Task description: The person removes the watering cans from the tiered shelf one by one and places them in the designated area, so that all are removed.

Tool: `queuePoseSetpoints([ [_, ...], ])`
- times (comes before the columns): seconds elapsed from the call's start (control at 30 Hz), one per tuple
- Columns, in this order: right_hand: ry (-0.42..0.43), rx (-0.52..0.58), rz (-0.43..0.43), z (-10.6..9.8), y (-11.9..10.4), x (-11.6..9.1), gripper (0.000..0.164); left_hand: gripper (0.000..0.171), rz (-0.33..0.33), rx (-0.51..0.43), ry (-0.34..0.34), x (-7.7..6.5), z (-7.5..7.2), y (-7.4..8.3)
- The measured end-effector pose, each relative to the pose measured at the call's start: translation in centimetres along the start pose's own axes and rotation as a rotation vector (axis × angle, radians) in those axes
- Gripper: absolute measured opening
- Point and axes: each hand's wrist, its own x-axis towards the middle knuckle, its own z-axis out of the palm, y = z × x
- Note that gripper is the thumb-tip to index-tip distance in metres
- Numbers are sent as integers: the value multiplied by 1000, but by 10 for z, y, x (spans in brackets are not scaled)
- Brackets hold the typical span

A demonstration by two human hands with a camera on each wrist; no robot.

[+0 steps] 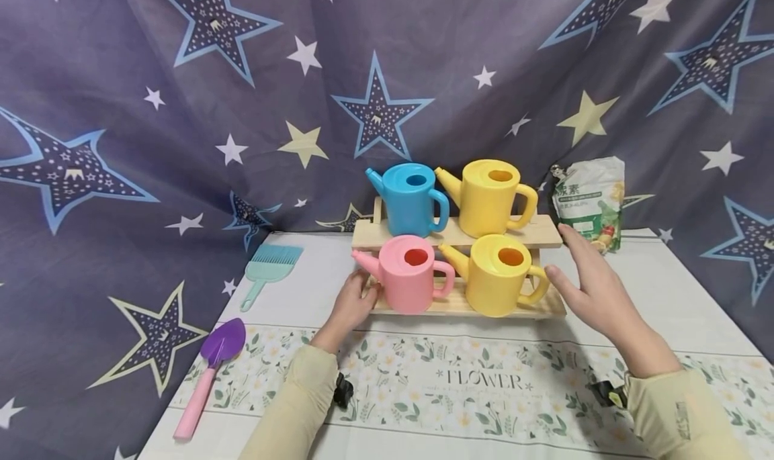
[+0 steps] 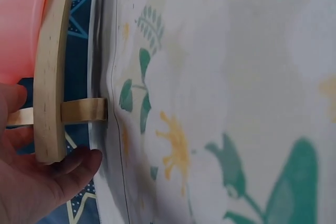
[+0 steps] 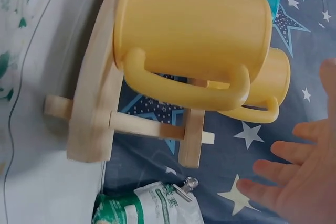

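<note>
A two-step wooden stand [image 1: 456, 235] carries a blue watering can [image 1: 408, 208] and a yellow watering can [image 1: 484, 205] on its upper board. Its lower board bears a pink watering can [image 1: 406, 282] and another yellow watering can [image 1: 496, 285]. With thumb above and fingers beneath, my left hand [image 2: 37, 182] grips the left end of the lower board, beside the pink can. My right hand [image 1: 595, 289] is held to the right of the stand, fingers straight and spread, apart from the lower yellow can's handle [image 3: 184, 87]. Nothing is in that hand.
At the back right stands a white and green bag [image 1: 592, 205] with a metal clip. On the left lie a teal dustpan-like brush [image 1: 272, 265] and a purple trowel [image 1: 222, 342] with a pink handle. A flower-print cloth [image 1: 453, 379] covers the table; a star-patterned curtain [image 1: 423, 64] hangs behind.
</note>
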Motion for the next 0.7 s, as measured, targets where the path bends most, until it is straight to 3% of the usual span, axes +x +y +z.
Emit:
queuePoseSetpoints([
  [0.23,26,95,53,-1,-5,15,67,51,-6,16,4,7,3,-4],
  [0.47,50,258,136,-3,-4,30,65,49,-11,23,18,12,6,-7],
  [0.7,87,265,184,-4,0,43,61,48,-8,31,5,13,10,-8],
])
